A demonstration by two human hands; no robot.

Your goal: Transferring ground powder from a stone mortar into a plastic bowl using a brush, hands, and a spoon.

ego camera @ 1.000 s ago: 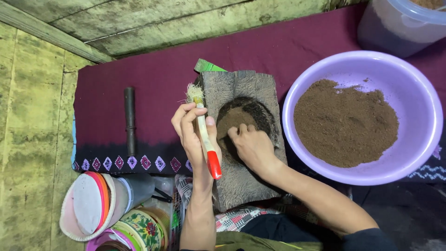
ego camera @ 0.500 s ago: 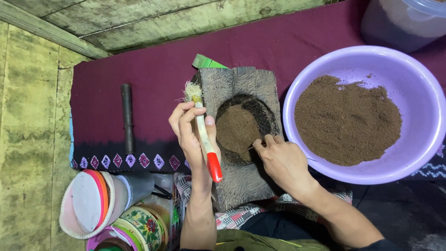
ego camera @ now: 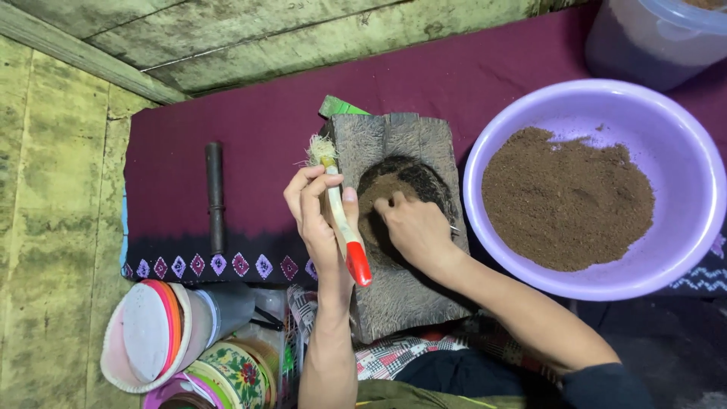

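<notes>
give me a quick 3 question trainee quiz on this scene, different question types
1. True or false: the left hand holds a brush with its bristles toward the wall.
2. Multiple choice: where is the right hand? A. in the purple basin B. in the hollow of the wooden block C. on the dark rod
3. Fill in: the purple basin holds a heap of brown ____.

Key
1. True; its red handle end points back toward the person.
2. B; the fingers press into the brown powder in the wooden block, while the dark rod lies apart on the maroon cloth.
3. powder
</notes>
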